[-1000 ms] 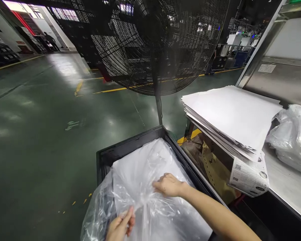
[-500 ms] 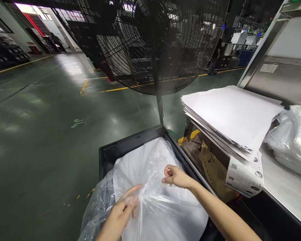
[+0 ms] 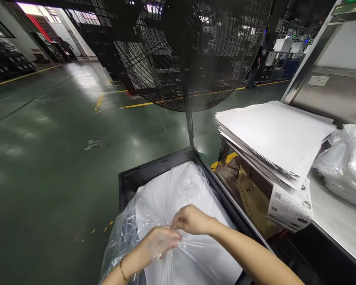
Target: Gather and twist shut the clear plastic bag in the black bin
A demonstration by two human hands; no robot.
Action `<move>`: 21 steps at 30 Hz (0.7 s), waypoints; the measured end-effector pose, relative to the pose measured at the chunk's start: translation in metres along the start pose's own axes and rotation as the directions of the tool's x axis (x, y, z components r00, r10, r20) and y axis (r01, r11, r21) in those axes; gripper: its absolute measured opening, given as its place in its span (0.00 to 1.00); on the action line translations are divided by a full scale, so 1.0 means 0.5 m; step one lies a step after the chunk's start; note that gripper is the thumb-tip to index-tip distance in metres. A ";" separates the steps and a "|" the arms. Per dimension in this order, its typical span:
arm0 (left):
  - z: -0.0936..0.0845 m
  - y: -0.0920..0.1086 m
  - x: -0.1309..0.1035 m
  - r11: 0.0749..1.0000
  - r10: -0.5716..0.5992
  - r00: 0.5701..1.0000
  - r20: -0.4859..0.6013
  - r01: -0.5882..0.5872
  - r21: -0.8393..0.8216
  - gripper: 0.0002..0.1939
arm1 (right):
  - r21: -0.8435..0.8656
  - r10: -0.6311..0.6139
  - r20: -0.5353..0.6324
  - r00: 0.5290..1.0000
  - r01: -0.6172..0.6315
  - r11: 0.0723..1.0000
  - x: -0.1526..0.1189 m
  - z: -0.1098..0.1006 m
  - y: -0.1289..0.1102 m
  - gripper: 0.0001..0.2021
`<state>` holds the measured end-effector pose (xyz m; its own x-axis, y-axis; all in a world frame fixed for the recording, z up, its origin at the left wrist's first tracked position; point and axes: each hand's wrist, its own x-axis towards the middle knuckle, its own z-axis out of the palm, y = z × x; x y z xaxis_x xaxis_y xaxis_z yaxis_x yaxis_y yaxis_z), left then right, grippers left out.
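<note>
Both hands meet over a clear plastic bag point(image 3: 178, 190) that fills a black crate point(image 3: 154, 168) low in the view: the left hand point(image 3: 160, 241) lies partly under the film, fingers curled and gripping a fold, while the right hand point(image 3: 191, 219) pinches the gathered plastic just beside it, the two hands touching. Inside the bag lie flat white sheets point(image 3: 166, 198). Behind the crate stands a large black fan point(image 3: 192, 51) on a pole — its cage fills the top of the view. To the right a steel desk point(image 3: 338, 217) carries a thick stack of white paper point(image 3: 273, 134) that overhangs its edge near the crate, with a printed sheet point(image 3: 290, 206) drooping from the corner and a bundle of plastic-wrapped goods point(image 3: 347, 166) further right. Under the desk sits a brown bag point(image 3: 252, 198). Green floor point(image 3: 47, 158) spreads to the left — marked with yellow lines.
</note>
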<state>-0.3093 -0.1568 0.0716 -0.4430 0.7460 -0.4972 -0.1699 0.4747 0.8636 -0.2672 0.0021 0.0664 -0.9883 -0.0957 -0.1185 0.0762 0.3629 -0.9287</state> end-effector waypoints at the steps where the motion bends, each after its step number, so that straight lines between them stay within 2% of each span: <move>1: -0.003 -0.001 -0.005 0.995 -0.065 0.998 0.004 0.066 -0.071 0.16 | 0.001 0.019 -0.018 1.000 -0.019 1.000 -0.009 0.009 0.009 0.04; 3: -0.004 -0.009 -0.016 0.962 -0.166 0.986 -0.026 0.156 -0.226 0.24 | 0.004 0.065 -0.113 0.991 -0.065 0.998 -0.039 0.034 0.012 0.09; 5: -0.002 -0.019 -0.025 0.923 -0.233 0.969 -0.081 0.194 -0.332 0.27 | 0.006 0.087 -0.205 0.975 -0.088 0.996 -0.076 0.065 0.002 0.11; 7: 0.001 -0.022 -0.032 0.915 -0.279 0.952 -0.123 0.225 -0.335 0.26 | 0.009 0.069 -0.230 0.971 -0.068 0.998 -0.105 0.092 -0.010 0.10; 9: 0.004 -0.017 -0.035 0.942 -0.278 0.944 -0.179 0.232 -0.244 0.22 | 0.025 0.038 -0.211 0.977 -0.033 0.999 -0.115 0.104 -0.015 0.08; 11: 0.007 -0.012 -0.033 0.980 -0.199 0.942 -0.270 0.186 -0.074 0.17 | 0.062 0.039 -0.217 0.975 -0.026 0.998 -0.100 0.097 -0.008 0.08; 14: 0.010 -0.016 -0.025 0.961 0.039 0.923 -0.382 0.070 0.267 0.14 | 0.141 0.085 -0.262 0.961 -0.049 0.989 -0.047 0.071 0.013 0.10; 17: 0.006 -0.031 -0.020 0.836 0.259 0.909 -0.326 -0.042 0.548 0.19 | 0.220 0.103 -0.147 0.984 -0.069 0.973 0.002 0.067 0.032 0.07; 19: -0.001 -0.037 -0.020 0.732 0.357 0.898 -0.259 -0.097 0.674 0.21 | 0.253 0.133 -0.071 0.989 -0.111 0.961 0.015 0.079 0.039 0.07; 21: -0.007 -0.036 -0.015 0.622 0.423 0.880 -0.215 -0.110 0.775 0.21 | 0.267 0.181 -0.041 0.983 -0.164 0.950 0.015 0.092 0.044 0.09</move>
<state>-0.3059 -0.1726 0.0598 -0.6511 0.7571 -0.0542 0.6252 0.5754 0.5272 -0.2670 -0.0335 0.0290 -0.9628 0.0099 -0.2700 0.2694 0.1130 -0.9564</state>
